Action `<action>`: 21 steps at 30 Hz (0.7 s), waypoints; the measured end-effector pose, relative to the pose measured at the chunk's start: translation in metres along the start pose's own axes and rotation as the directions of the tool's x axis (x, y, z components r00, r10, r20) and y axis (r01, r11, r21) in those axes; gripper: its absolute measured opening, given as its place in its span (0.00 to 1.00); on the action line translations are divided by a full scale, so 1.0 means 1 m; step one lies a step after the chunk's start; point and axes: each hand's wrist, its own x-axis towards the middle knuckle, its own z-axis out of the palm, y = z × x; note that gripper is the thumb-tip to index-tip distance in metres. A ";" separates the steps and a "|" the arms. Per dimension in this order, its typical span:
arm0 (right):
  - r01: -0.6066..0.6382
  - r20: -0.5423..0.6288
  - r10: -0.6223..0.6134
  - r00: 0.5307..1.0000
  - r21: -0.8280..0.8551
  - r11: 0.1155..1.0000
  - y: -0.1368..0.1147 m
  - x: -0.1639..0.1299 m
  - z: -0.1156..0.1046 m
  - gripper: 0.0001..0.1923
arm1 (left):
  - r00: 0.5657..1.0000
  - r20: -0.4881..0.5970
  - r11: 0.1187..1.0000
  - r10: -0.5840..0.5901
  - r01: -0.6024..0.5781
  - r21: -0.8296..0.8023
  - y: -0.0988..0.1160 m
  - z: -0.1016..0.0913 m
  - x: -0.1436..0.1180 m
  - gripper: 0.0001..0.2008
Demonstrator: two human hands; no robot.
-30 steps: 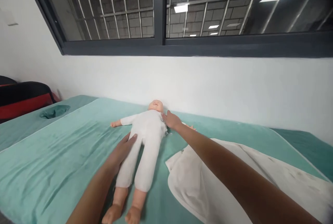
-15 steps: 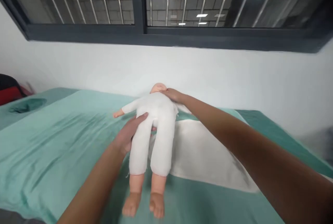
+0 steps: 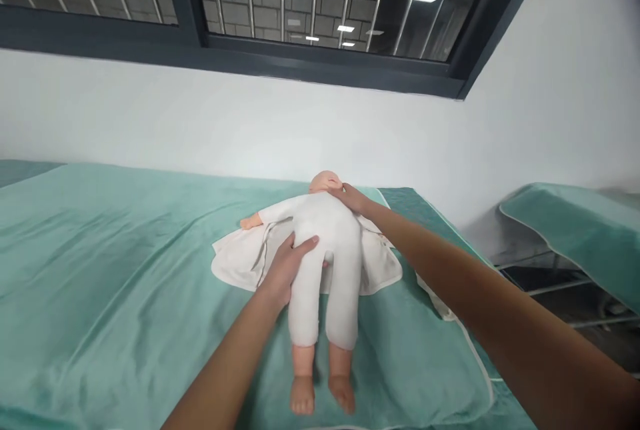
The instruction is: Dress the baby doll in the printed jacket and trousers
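Two grips on one doll [image 3: 327, 223], neatly shared; the left hand [image 3: 285, 270] was curled round the hip, its thumb laid over the front of the thigh and a bit of finger just peeping out between the legs; the right hand [image 3: 351, 198] was curled at the neck and shoulder, close under the chin, though its underside fingers were hidden and how hard they pressed I could not tell. The doll was face up, head towards the wall [image 3: 250, 123] and bare feet towards the person, its middle right over a white cloth [image 3: 380, 263] that showed on both sides; whether doll and cloth touched, the view did not settle. Underneath it all was the green sheet [image 3: 135, 250], creased on the left.

Good handling, to my eye, meant neck and hips borne together; let one end lag and the body would likely twist or the head tip back; a broad, soft hold at the neck seemed better than a pinch; and the fingers beneath wanted to stay flat, lest they catch the cloth and ruck it; keeping the body centred between the cloth's two sides looked wise too.
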 end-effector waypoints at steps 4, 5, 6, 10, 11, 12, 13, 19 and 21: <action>0.001 -0.009 -0.002 1.000 -0.130 0.992 0.005 0.016 0.017 0.38 | 0.990 -0.138 0.995 0.018 -0.004 0.095 -0.008 -0.016 0.009 0.28; 0.001 -0.016 -0.004 1.000 -0.179 0.984 0.004 0.018 0.017 0.39 | 0.980 -0.193 0.984 0.048 -0.014 0.175 -0.010 -0.021 0.014 0.27; 0.010 -0.023 -0.016 1.000 -0.236 0.972 0.001 0.020 0.017 0.40 | 0.964 -0.249 0.960 0.096 -0.024 0.278 -0.011 -0.026 0.019 0.27; 0.210 -0.006 -0.242 0.970 -0.472 0.856 -0.025 0.017 0.020 0.27 | 0.847 -0.359 0.719 0.392 -0.039 0.694 -0.017 -0.042 0.044 0.20; 0.299 0.030 -0.335 0.942 -0.530 0.794 -0.035 0.016 0.026 0.24 | 0.830 -0.335 0.625 0.447 -0.022 0.780 -0.019 -0.045 0.050 0.19; 0.377 0.082 -0.406 0.910 -0.570 0.730 -0.045 0.016 0.034 0.22 | 0.825 -0.300 0.529 0.480 0.001 0.849 -0.020 -0.048 0.055 0.18; 0.436 0.144 -0.443 0.885 -0.591 0.678 -0.054 0.017 0.044 0.21 | 0.830 -0.265 0.437 0.491 0.028 0.899 -0.022 -0.049 0.059 0.19; 0.554 0.393 -0.393 0.831 -0.538 0.635 -0.087 0.039 0.115 0.20 | 0.870 -0.203 0.174 0.450 0.138 0.975 -0.028 -0.056 0.066 0.16; 0.564 0.419 -0.384 0.823 -0.522 0.640 -0.089 0.046 0.127 0.20 | 0.886 -0.164 0.115 0.433 0.126 0.985 -0.028 -0.059 0.064 0.14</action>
